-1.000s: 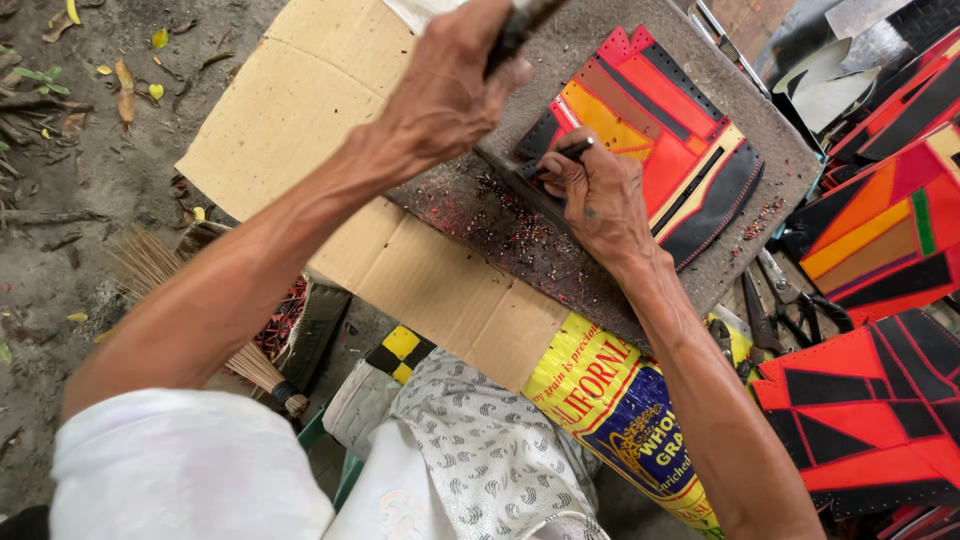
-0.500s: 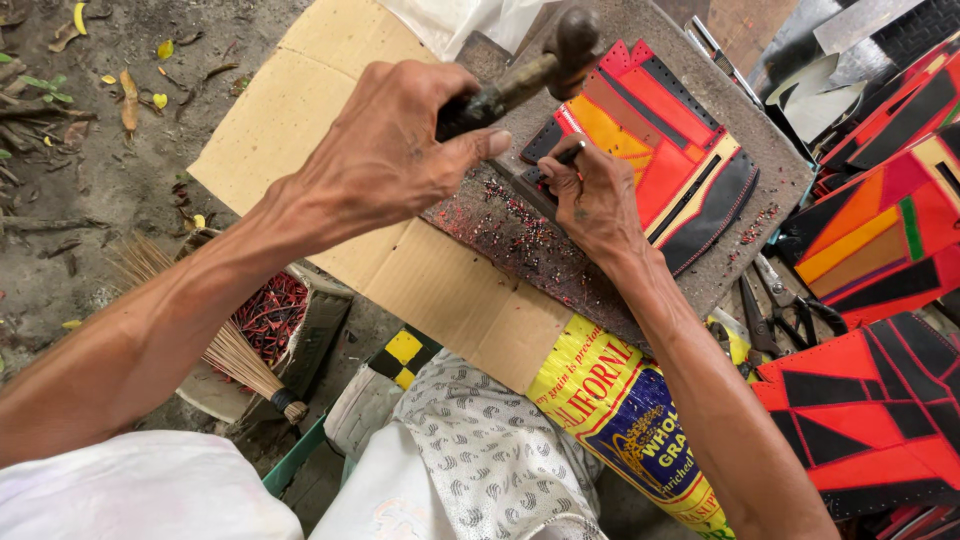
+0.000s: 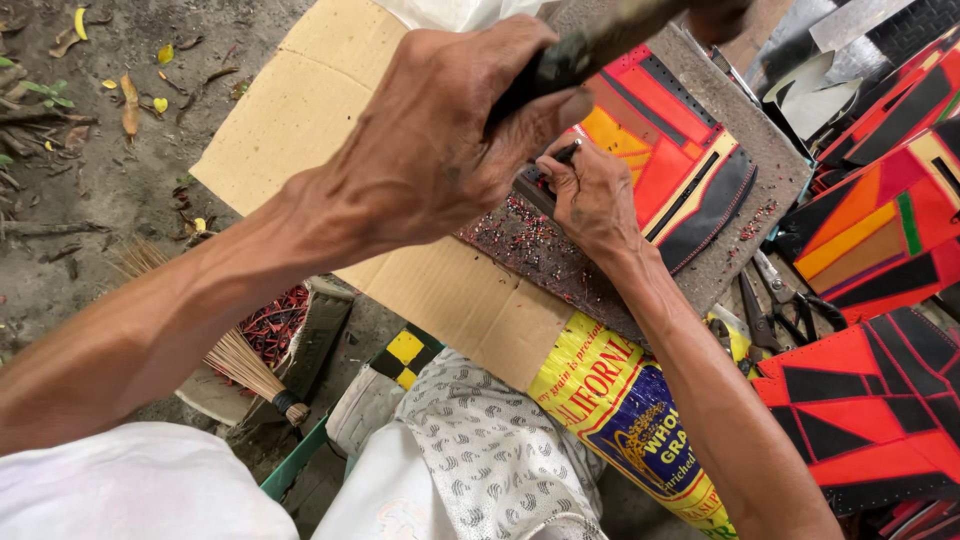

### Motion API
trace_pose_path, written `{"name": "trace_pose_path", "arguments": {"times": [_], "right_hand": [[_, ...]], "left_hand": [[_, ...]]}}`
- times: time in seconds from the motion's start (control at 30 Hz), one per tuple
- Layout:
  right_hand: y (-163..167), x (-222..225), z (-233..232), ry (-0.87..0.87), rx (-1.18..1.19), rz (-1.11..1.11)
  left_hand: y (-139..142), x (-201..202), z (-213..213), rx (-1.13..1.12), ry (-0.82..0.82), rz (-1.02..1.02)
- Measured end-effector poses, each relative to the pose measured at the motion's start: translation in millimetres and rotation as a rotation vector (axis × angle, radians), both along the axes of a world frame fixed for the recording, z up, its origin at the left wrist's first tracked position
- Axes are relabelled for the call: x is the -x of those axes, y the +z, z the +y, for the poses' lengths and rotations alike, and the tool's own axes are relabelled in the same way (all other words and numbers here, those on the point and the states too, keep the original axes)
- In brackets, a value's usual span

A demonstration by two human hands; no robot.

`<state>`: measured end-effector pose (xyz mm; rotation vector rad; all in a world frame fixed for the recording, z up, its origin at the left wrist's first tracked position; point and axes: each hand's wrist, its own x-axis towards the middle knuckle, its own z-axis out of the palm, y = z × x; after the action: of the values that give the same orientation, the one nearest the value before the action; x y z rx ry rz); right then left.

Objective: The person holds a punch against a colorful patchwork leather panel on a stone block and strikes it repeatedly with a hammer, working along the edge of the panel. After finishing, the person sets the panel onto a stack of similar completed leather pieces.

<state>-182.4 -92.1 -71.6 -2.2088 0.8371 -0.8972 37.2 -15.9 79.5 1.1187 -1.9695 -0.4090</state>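
Raised higher than half a second ago, the left hand point(image 3: 440, 140) now fills the upper middle of the view, its fingers wrapped tight around the dark handle of a hammer point(image 3: 600, 45) whose head is blurred near the top edge. Below it the right hand point(image 3: 590, 195) has stayed in place, thumb and fingers pinched around a thin dark punch point(image 3: 565, 153) held against the edge of a red, orange and black panel point(image 3: 680, 150).

That panel lies flat on a grey board point(image 3: 560, 250) speckled with small red and dark bits, which rests over a sheet of cardboard point(image 3: 300, 110) serving as the worktop. It looks like stitched leather or vinyl: light, bendable, likely to slide unless pressed down, so it is best held flat near the edge being worked. The punch is slim and stiff and needs a close pinch low on its shaft. The hammer seems heavy at the head, so a full fist around the handle suits it.

More coloured panels point(image 3: 880, 230) lie to the right, with scissors point(image 3: 775, 295) between them and the board. A small broom point(image 3: 240, 360) lies at lower left.
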Motion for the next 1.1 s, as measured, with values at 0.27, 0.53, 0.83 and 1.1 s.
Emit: {"name": "trace_pose_path", "arguments": {"times": [0.27,0.53,0.83,1.1], "right_hand": [[-7,-3,0,-0.095,0.062,0.078],[-4,-3,2,-0.077,0.042,0.049],[-17,0,6,-0.13,0.106,0.029],[-26,8,1,-0.212,-0.323,-0.225]], "left_hand": [[-1,8,-10,-0.375,0.07,-0.274],[21,19,0,-0.01,0.051,0.163],[-37,-9,5,-0.819,0.17,-0.333],[-76,-5,12,-0.705,0.133,-0.5]]}}
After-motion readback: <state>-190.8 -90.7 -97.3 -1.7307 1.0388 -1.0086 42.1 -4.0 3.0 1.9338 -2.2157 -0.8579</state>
